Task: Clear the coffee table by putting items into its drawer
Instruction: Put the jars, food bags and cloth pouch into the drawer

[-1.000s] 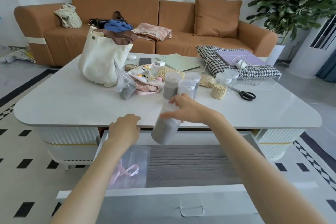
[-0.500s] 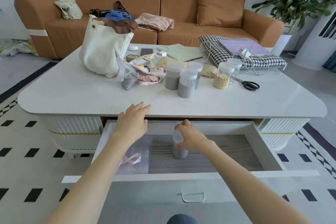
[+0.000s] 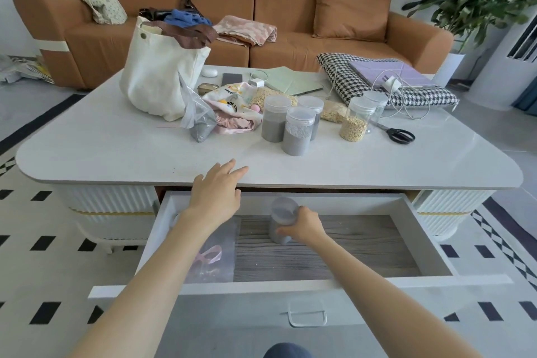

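**tidy_tom:** so where's the jar (image 3: 280, 222) right now?

**boxroom_bea:** Inside the open drawer (image 3: 377, 281), upright, left of centre and close to the back wall. That wall sits right under the coffee table (image 3: 101, 148) front edge. The right hand (image 3: 306, 228) has its fingers and thumb curled round the jar's side. Can't tell if the base is actually down on the wood-grain floor.

**tidy_tom:** much room around it?

**boxroom_bea:** Loads on the right, bare floor runs all the way to the right wall. On the left, a clear plastic bag (image 3: 223, 241) with a pink ribbon (image 3: 209, 256) lies flat between the jar and the left wall.

**tidy_tom:** other hand?

**boxroom_bea:** The left hand (image 3: 216, 197) hangs over the drawer's back-left area, fingers straight and close together, tips past the tabletop's front edge. Touching it or not, can't tell. Three grey-filled jars (image 3: 297, 132) stand well back from that edge.
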The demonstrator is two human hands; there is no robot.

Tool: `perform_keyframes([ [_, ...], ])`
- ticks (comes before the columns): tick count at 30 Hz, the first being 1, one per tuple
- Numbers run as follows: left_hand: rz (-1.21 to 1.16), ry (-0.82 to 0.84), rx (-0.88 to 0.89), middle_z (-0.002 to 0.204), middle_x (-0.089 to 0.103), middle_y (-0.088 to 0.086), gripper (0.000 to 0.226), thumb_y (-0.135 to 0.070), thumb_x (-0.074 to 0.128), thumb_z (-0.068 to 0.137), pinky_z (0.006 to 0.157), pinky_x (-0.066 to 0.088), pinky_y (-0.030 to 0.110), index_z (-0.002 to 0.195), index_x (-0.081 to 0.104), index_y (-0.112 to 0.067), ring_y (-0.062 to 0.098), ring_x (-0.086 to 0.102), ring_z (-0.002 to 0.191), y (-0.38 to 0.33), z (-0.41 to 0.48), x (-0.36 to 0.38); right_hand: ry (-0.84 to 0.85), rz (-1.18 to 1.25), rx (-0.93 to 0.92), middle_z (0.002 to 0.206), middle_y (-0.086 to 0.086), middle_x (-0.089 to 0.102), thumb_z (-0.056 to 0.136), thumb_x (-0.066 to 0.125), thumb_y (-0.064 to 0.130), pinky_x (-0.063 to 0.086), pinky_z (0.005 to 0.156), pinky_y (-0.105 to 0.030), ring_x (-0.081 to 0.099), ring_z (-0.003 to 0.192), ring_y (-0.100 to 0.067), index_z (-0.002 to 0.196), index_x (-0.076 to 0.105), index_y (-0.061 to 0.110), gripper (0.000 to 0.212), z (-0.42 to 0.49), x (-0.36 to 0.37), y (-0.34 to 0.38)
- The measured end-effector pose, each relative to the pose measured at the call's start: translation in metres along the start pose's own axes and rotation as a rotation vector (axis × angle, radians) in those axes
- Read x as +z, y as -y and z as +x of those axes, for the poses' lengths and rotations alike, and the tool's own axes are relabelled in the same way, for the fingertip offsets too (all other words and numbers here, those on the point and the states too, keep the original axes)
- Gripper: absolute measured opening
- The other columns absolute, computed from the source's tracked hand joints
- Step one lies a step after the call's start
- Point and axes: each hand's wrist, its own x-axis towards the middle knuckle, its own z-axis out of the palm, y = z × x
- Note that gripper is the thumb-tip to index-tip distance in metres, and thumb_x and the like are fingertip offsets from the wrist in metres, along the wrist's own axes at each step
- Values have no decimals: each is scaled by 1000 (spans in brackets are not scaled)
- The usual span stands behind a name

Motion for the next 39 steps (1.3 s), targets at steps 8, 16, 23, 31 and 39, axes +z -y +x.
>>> perform_keyframes([
  [8, -1, 16, 20, 159, 20, -2, 54, -20, 43, 99, 109, 32, 45, 148, 29, -36, 22, 19, 146, -4, 4, 4, -45, 215, 24, 81, 4, 49, 73, 82, 29, 36, 52, -19, 49, 79, -16, 86, 50, 12, 39, 8, 8, 6],
  [16, -21, 1, 0, 153, 34, -2, 49, -22, 45, 98, 100, 40, 39, 145, 37, -34, 22, 41, 133, -8, 5, 2, 135, 22, -9, 103, -8, 56, 89, 64, 38, 43, 63, -24, 60, 85, -23, 109, 49, 6, 41, 0, -4, 13],
  [23, -132, -98, -61, 140, 49, 0, 45, -18, 44, 96, 88, 44, 36, 141, 44, -26, 24, 54, 116, -15, 7, -8, 305, -215, -101, 88, -7, 68, 94, 51, 30, 60, 68, -30, 67, 71, -24, 102, 64, 2, 31, -36, -62, 37],
  [31, -240, -222, -98, 132, 56, 0, 44, -18, 47, 95, 81, 44, 34, 139, 46, -24, 25, 55, 113, -18, 11, -16, -432, 145, -286, 96, -1, 66, 86, 65, 31, 49, 77, -31, 61, 89, -19, 117, 56, 15, 37, -29, -120, 62],
  [39, -226, -251, -100, 133, 54, -1, 45, -19, 45, 96, 78, 42, 33, 140, 44, -25, 25, 53, 114, -17, 12, -17, -469, 321, -293, 141, -15, 34, 77, 78, 27, 27, 111, -34, 30, 135, -28, 145, 21, 3, 92, 41, -101, 88],
])
